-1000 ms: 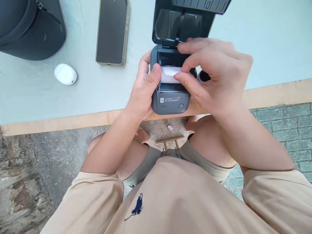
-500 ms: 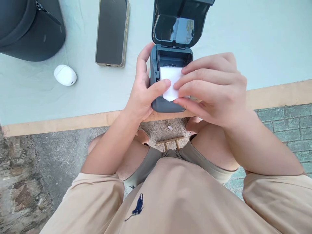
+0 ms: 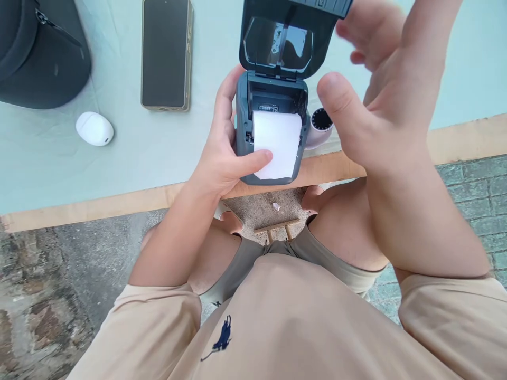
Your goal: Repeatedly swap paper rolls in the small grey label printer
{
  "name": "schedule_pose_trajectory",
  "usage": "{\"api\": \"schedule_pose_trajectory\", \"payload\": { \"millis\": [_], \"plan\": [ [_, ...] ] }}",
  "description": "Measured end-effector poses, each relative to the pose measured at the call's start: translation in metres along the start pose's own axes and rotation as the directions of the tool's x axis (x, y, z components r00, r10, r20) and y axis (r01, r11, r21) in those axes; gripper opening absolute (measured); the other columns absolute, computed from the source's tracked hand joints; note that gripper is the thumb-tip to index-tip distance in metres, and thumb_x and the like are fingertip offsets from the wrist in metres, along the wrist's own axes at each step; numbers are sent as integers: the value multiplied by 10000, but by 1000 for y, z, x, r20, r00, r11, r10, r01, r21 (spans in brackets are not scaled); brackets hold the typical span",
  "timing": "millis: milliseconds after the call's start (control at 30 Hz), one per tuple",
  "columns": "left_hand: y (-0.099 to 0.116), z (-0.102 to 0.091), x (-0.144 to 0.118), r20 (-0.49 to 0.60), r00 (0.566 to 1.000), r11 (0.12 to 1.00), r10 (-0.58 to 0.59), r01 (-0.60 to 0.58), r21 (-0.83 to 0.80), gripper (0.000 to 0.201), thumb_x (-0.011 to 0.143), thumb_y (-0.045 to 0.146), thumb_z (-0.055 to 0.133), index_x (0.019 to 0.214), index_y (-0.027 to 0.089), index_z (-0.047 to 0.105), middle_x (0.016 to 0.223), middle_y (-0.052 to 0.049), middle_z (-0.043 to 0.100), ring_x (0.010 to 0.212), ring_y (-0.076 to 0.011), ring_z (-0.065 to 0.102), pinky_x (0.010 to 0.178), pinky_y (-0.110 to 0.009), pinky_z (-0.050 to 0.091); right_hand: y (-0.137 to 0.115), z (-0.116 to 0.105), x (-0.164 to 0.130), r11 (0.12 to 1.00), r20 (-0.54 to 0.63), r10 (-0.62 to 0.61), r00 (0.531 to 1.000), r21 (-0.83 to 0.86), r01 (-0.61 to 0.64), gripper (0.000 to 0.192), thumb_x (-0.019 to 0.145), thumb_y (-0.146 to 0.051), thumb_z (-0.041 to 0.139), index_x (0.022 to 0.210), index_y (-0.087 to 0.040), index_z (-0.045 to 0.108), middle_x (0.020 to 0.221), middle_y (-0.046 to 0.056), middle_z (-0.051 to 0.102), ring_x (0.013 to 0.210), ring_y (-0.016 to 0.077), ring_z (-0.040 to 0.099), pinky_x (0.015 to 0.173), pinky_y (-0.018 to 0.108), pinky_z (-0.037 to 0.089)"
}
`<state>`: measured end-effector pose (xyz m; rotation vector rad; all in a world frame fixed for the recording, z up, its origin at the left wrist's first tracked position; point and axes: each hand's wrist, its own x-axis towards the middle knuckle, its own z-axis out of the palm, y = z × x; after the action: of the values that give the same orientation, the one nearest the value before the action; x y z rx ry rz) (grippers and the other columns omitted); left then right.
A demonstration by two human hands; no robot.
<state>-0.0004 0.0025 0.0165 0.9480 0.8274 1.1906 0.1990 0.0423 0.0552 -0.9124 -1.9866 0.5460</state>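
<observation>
A dark portable label printer (image 3: 273, 95) is held in my left hand (image 3: 232, 153) near the table's front edge. My left fingers wrap its left side, and the thumb presses on a white paper strip (image 3: 279, 142) that lies over the front of the printer. The printer's lid (image 3: 285, 37) stands raised, with a clear window in it. My right hand (image 3: 384, 89) is raised at the lid's right, blurred, fingers apart and holding nothing. Whether its fingertips touch the lid's corner I cannot tell.
A small white cylindrical device with a dark round top (image 3: 321, 120) stands right of the printer. Left lie a smartphone (image 3: 165, 55), a white earbud case (image 3: 95, 129) and a black zippered case (image 3: 43, 58). The wooden table edge (image 3: 130, 200) runs in front of my legs.
My right hand has let go of the paper and moved up and right to the raised lid. The paper now lies flat over the printer's front. The view has shifted slightly.
</observation>
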Motion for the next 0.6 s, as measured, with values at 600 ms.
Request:
{"api": "schedule_pose_trajectory", "payload": {
  "millis": [600],
  "plan": [
    [-15, -12, 9, 146, 984, 984, 103, -123, 131, 1157, 536, 266, 825, 1514, 308, 208, 1492, -59, 455, 1371, -323, 471, 1172, -479, 400, 5, -3, -1, 981, 132, -153, 979, -102, 167, 285, 938, -402, 533, 996, -151, 654, 1019, 118, 658, 1039, 162, 604, 914, 336, 517]
  ]
}}
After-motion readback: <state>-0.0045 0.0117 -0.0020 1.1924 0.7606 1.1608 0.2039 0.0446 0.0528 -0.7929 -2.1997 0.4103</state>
